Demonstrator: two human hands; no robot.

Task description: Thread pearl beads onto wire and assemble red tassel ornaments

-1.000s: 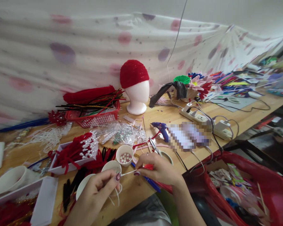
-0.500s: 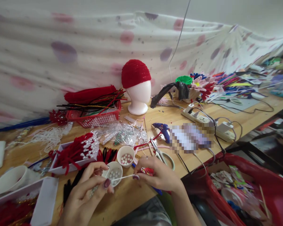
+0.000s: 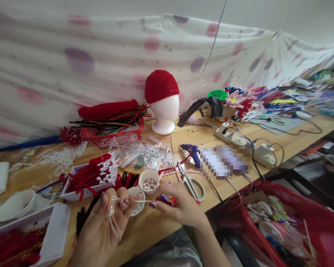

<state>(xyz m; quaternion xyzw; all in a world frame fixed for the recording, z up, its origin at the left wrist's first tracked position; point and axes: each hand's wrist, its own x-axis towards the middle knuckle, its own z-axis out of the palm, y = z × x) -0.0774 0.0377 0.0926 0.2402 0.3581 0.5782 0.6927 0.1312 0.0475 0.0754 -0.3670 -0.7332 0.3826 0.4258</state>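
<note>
While right fingers [image 3: 167, 210] pinch it, white cord [image 3: 147, 201] crosses the left fingers [image 3: 123, 193].

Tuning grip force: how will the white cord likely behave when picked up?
The white cord is probably floppy: it droops in loose curves at the left hand. It likely weighs little, being so thin. Pulled taut it should run straight, as it does toward the right hand.
</note>
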